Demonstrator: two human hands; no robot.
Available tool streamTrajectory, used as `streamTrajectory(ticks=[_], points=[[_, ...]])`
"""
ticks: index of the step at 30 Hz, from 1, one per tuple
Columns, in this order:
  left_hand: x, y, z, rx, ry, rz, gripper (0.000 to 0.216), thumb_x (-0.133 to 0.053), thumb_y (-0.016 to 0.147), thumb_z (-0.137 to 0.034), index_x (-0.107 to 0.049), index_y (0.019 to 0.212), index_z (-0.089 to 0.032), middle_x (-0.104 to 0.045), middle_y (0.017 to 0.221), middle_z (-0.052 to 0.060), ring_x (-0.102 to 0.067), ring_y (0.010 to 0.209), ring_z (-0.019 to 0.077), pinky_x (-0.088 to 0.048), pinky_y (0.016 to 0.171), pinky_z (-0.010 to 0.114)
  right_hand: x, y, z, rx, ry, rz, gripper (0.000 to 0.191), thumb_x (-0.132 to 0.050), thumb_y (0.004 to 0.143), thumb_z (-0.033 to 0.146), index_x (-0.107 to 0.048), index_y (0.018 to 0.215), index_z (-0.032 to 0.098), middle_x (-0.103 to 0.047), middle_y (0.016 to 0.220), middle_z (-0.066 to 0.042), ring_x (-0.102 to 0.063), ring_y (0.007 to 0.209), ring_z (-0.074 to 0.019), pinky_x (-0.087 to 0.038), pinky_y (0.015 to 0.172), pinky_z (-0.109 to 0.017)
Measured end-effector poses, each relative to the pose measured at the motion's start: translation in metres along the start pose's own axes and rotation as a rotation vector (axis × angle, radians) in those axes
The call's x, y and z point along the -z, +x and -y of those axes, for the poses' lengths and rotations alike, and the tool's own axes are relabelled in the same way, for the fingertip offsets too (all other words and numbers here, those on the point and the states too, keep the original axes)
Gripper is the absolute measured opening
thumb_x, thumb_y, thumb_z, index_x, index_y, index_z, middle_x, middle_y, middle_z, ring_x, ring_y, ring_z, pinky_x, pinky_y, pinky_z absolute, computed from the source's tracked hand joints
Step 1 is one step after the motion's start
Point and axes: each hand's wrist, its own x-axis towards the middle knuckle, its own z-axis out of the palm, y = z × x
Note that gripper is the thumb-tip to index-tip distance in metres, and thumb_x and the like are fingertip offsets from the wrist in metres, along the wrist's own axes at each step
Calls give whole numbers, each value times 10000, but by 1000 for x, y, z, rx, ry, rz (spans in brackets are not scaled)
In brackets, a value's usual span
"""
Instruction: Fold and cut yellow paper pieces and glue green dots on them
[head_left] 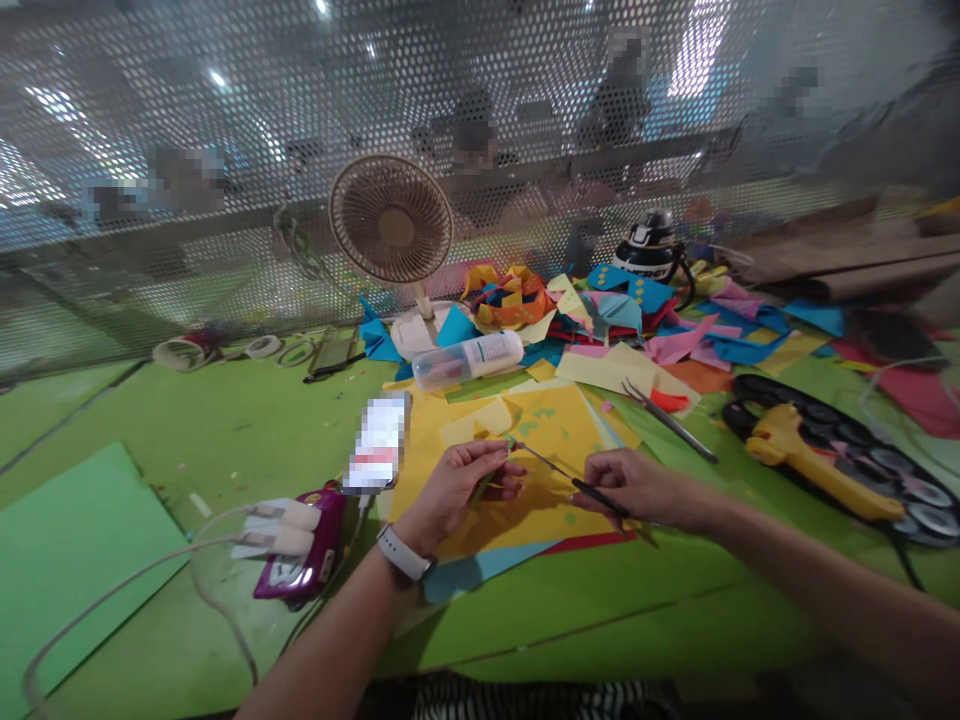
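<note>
My left hand [469,480], with a white watch [403,552] on its wrist, is closed in a pinch on a small green paper piece [512,444]. My right hand [626,485] grips a slim tool [559,470] with a dark handle and a thin metal tip; its exact kind is unclear. The tip points left and reaches the green piece at my left fingertips. Both hands are over stacked yellow paper sheets [551,515], on which small green scraps [551,412] lie. Right of the sheets rests a pair of tweezers [675,425] with its points apart.
Left are a lit phone [379,440], a purple power strip [300,560] with white plugs, and green paper [82,570]. Behind stand a fan [394,225], a clear bottle [469,360] and coloured paper pieces [600,310]. A yellow glue gun [825,465] lies right on a black tray.
</note>
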Motion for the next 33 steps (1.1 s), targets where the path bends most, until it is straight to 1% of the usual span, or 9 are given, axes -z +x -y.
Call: streamTrajectory(ticks=[3, 10, 14, 18, 21, 27, 33], points=[[1, 1, 0, 4, 4, 4, 267, -653, 744, -259, -611, 968, -120, -701, 772, 85, -647, 597, 131, -519, 574, 244, 0, 0, 0, -1, 2, -4, 424, -662, 614, 539, -456, 646, 170, -485, 453, 62, -441, 400, -69, -261, 384, -184], [2, 2, 1, 19, 29, 18, 230, -641, 753, -286, -638, 911, -119, -701, 784, 83, -641, 588, 120, -508, 560, 226, 0, 1, 0, -4, -7, -18, 425, -665, 609, 542, -461, 648, 171, -520, 473, 53, -455, 399, -70, -289, 384, -189], [0, 2, 0, 27, 44, 7, 220, -651, 741, -286, -642, 888, -122, -699, 776, 78, -634, 579, 116, -500, 546, 221, 0, 1, -1, -19, -7, -24, 440, -665, 594, 560, -458, 640, 174, -511, 466, 57, -467, 402, -75, -303, 386, -191], [-1, 1, -1, 39, 64, -5, 204, -648, 742, -286, -640, 864, -122, -699, 770, 76, -624, 561, 108, -502, 554, 231, 0, 3, -2, -15, -7, -30, 424, -665, 607, 543, -459, 638, 174, -516, 454, 55, -452, 385, -70, -281, 375, -187], [0, 1, -1, 23, 53, -8, 217, -644, 747, -286, -633, 888, -122, -699, 779, 77, -628, 567, 110, -503, 559, 234, 1, 3, -2, -20, 7, -38, 407, -662, 625, 525, -458, 636, 172, -527, 445, 50, -413, 365, -56, -246, 365, -182], [0, 1, -1, -3, -1, -6, 208, -632, 764, -255, -626, 916, -114, -700, 788, 83, -639, 604, 115, -515, 614, 243, 1, 5, -8, -38, -3, 12, 395, -613, 683, 535, -465, 657, 170, -552, 433, 31, -324, 334, -44, -189, 346, -180], [0, 0, 0, -9, -24, 16, 182, -643, 755, -241, -626, 898, -131, -707, 767, 75, -647, 598, 127, -519, 598, 250, -1, 5, -10, -32, 4, 27, 416, -640, 658, 540, -478, 684, 157, -526, 447, 40, -386, 360, -52, -226, 354, -170]])
